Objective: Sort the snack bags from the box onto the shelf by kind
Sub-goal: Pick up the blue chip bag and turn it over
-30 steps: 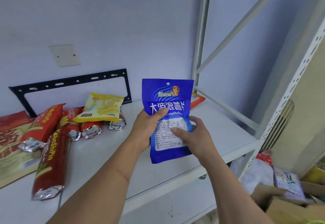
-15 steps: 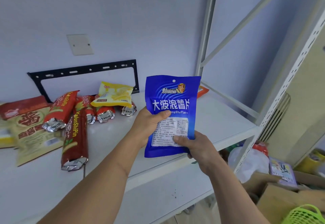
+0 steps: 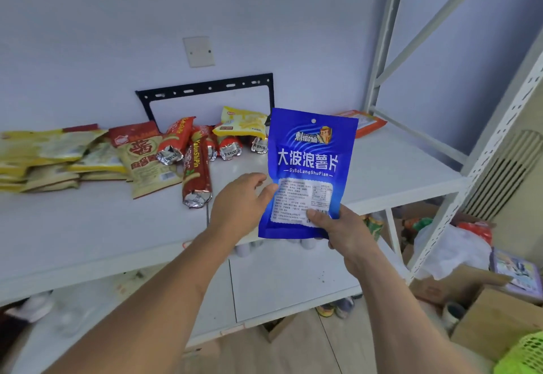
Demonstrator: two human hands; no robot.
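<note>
- At nine o'clock, a stack of yellow-and-beige bags [image 3: 44,156] lies flat on the white shelf [image 3: 88,226], with a beige pouch with a red top [image 3: 147,156] overlapping its right side.
- Toward ten o'clock, long red snack sticks [image 3: 195,165] with crimped silver ends lie in a loose row, one pointing at the shelf's front edge.
- A small yellow bag [image 3: 242,122] rests on top of the far red sticks, in front of a black wall bracket [image 3: 205,88].
- The left hand [image 3: 238,206] is at centre, fingers loosely spread; its fingertips seem to touch the left edge of the blue bag, though contact is hard to confirm.
- The blue bag [image 3: 308,162] is held upright above the shelf's front edge: glossy royal blue, white Chinese lettering, "DaBoLangShuPian" beneath, a hang hole at top, a white printed label on the lower half.
- The right hand [image 3: 340,232] pinches the bag's lower right corner, thumb on the label.
- At one o'clock, an orange packet [image 3: 368,122] lies at the shelf's back corner.
- At four o'clock, a cardboard box [image 3: 458,288] sits on the floor.
</note>
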